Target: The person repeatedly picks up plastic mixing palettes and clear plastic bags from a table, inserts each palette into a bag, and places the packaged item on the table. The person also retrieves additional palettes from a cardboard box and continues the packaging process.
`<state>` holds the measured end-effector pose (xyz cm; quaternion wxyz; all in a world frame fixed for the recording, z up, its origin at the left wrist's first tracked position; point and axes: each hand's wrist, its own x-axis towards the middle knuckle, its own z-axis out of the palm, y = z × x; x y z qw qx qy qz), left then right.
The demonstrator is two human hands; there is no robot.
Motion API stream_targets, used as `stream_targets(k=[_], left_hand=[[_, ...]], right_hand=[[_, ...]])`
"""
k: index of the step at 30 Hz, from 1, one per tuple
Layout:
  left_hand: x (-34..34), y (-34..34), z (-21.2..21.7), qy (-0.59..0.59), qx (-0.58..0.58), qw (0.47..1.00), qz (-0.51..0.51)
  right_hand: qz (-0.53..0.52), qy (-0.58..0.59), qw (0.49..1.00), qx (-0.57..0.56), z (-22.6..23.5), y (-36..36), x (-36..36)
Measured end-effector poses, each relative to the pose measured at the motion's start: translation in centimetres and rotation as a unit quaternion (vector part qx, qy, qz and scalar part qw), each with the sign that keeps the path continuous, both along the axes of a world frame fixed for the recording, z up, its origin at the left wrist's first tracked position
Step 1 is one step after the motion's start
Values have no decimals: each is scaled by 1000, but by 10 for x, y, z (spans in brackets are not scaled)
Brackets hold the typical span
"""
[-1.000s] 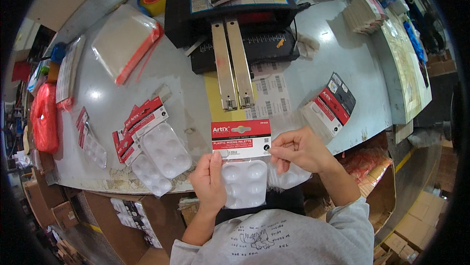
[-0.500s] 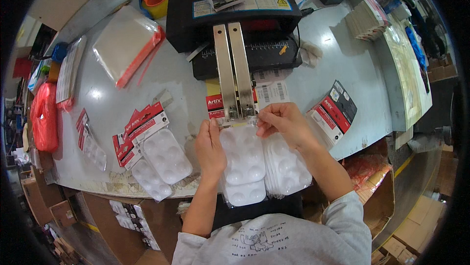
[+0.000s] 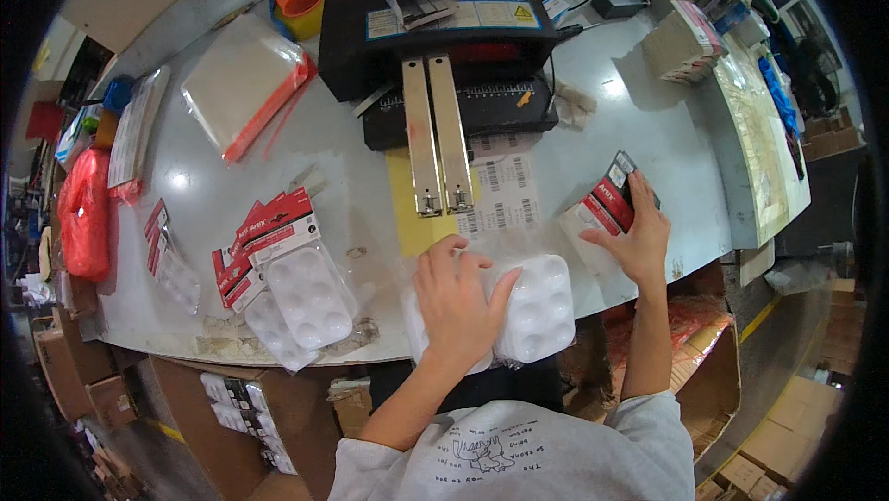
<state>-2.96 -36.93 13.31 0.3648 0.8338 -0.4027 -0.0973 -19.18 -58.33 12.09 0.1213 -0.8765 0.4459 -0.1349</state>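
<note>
My left hand [image 3: 456,302] rests, fingers spread, over white plastic paint palettes in clear bags. One bagged palette [image 3: 537,306] shows to its right; another is mostly hidden beneath the hand. At the right, my right hand [image 3: 641,232] reaches onto a stack of red and black header cards [image 3: 602,209], thumb and fingers apart across it. Whether it grips a card cannot be told. In front of me stands a black machine [image 3: 440,47] with two long metal arms [image 3: 432,135]. Below them lie a barcode label sheet [image 3: 500,191] and a yellow sheet [image 3: 400,188].
Carded palettes [image 3: 301,297] overlap on the table's left, with another carded pack [image 3: 171,265] beyond. Clear bags [image 3: 243,89] lie behind. A red plastic bundle [image 3: 85,214] is at the far left. Stacked cards [image 3: 681,43] stand back right. An open carton [image 3: 685,344] sits below the right edge.
Both hands have left the tips of the metal arms. My left hand moved down over the palettes, my right to the card stack. The red card beneath the arms no longer shows.
</note>
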Motion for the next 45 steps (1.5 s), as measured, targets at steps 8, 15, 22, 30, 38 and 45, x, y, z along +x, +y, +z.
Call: stream_targets(k=[8,15,22,30,38,45], left_hand=[[4,12,13,441,-231,867,-27],[16,33,30,604,-266,751,11],[14,38,39,586,-202,784,11],[13,47,43,431,-141,891,14],[10,48,35,363,-101,925,46],[24,54,25,337,-169,909,175]], right_hand=[[-39,25,997,61,21,-3,4],[-14,31,999,-10,14,-19,-2],[-33,26,993,115,72,7,33],[278,-78,878,383,100,73,86],[347,-29,861,371,92,70,95],[230,-112,839,481,70,57,84]])
